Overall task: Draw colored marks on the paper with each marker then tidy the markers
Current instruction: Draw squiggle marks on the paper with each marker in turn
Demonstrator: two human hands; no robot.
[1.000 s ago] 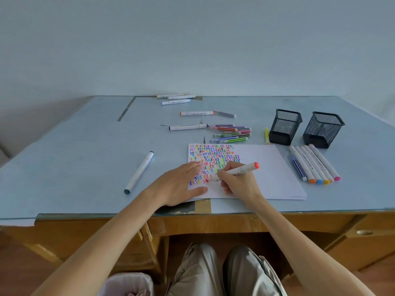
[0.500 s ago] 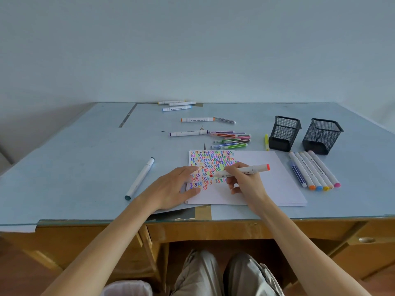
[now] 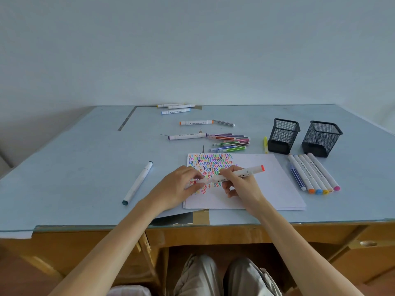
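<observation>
Marker: a white-barrelled marker (image 3: pixel 234 175) with an orange-red end cap is held above the paper (image 3: pixel 265 184), spanning between both hands.
Right hand: the right hand (image 3: pixel 239 184) pinches the barrel at its middle with thumb and forefinger, the other fingers curled beneath.
Left hand: the left hand (image 3: pixel 181 185) pinches the marker's left end, where a red tip or cap (image 3: pixel 195 182) shows at its fingertips; whether a cap is on or off there, I cannot tell.
Axis: the marker lies nearly level, running left to right, its right end tilted a little up and away; the orange-red end points right, the red end left.
Paper: a white stack near the front edge, its left part filled with rows of coloured zigzag marks (image 3: pixel 210 163), partly under the hands.
Desk: a pale blue top (image 3: pixel 85 163) over a wooden front with a drawer.
Other pens: a teal-tipped marker (image 3: pixel 137 183) lies left of the paper; a row of markers (image 3: pixel 313 173) lies to the right, below two black mesh cups (image 3: pixel 283 135); thin pens (image 3: pixel 230 143) and more markers lie behind the paper.
Room: a plain pale wall (image 3: pixel 192 50) behind the desk.
</observation>
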